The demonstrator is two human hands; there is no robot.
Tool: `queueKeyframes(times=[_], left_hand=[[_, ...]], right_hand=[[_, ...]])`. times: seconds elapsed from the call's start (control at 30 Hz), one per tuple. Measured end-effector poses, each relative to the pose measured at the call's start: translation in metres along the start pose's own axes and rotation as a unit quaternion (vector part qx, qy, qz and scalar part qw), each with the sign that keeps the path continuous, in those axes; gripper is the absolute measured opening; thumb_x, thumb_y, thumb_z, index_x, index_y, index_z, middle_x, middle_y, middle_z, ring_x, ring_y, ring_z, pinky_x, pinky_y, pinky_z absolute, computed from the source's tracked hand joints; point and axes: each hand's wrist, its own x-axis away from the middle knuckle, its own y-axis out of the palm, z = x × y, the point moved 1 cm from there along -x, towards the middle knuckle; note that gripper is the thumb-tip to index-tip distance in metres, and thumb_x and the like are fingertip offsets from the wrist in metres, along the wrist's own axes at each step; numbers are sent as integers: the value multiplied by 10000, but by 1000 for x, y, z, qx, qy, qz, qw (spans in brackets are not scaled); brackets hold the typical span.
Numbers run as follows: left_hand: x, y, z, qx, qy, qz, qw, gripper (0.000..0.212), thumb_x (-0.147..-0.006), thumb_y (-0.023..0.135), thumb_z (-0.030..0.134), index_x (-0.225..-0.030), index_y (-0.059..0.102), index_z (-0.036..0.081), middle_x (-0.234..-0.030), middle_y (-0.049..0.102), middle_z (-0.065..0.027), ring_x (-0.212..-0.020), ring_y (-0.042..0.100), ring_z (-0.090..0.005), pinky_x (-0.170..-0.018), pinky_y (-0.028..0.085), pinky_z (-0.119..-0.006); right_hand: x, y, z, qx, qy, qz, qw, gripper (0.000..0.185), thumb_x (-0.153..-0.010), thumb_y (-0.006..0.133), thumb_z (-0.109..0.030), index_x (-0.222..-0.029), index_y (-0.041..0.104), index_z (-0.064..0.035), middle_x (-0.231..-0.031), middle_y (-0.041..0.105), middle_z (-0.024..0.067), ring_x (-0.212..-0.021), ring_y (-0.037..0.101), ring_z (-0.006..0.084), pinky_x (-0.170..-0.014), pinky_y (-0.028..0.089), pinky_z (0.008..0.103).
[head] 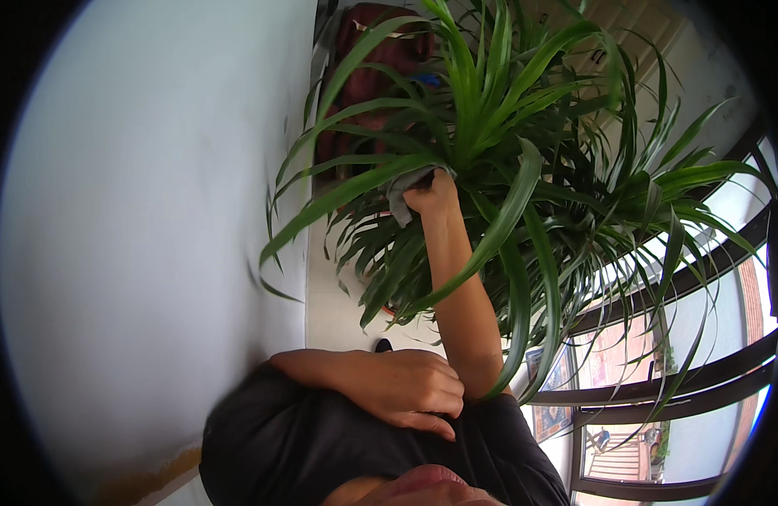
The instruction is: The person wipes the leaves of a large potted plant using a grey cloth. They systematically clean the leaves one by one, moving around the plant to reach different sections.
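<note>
My right hand reaches up into a large leafy plant and grips a grey cloth. The cloth lies against the base of a long green leaf, and part of it is hidden by leaves and fingers. Across my chest rests my left hand, its fingers bent beside my right upper arm; whether anything is between its fingertips and thumb does not show. One arching leaf passes in front of my right forearm.
A white wall rises close on my left. Dark-framed windows curve along the right. Behind the plant stand a dark red chair and a pale cabinet. Below the leaves, a pot rim shows above the tiled floor.
</note>
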Motion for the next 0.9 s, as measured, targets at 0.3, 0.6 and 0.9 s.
queueKeyframes(times=[0.3,0.6,0.9], left_hand=[[12,-4,1,-25,-15,27,999,311,-926,615,325,-833,572,31,-802,567,-106,-766,570,-290,-697,440,-396],[10,-10,-13,-38,-10,47,998,334,-928,601,347,-796,573,41,-774,563,-97,-770,571,-282,-706,426,-398],[16,-11,-11,-46,3,36,998,308,-929,611,326,-852,593,29,-822,574,-90,-783,571,-270,-721,442,-387]], right_hand=[[14,20,19,53,25,116,991,255,-996,430,-272,-1090,613,-122,-1030,671,74,-911,651,271,-800,558,472],[16,28,90,-3,66,29,997,139,-970,489,-188,-978,603,-110,-891,659,47,-791,634,220,-677,549,376],[96,61,161,148,136,70,977,158,-984,492,-167,-995,613,-67,-946,656,78,-794,620,229,-683,542,379]])
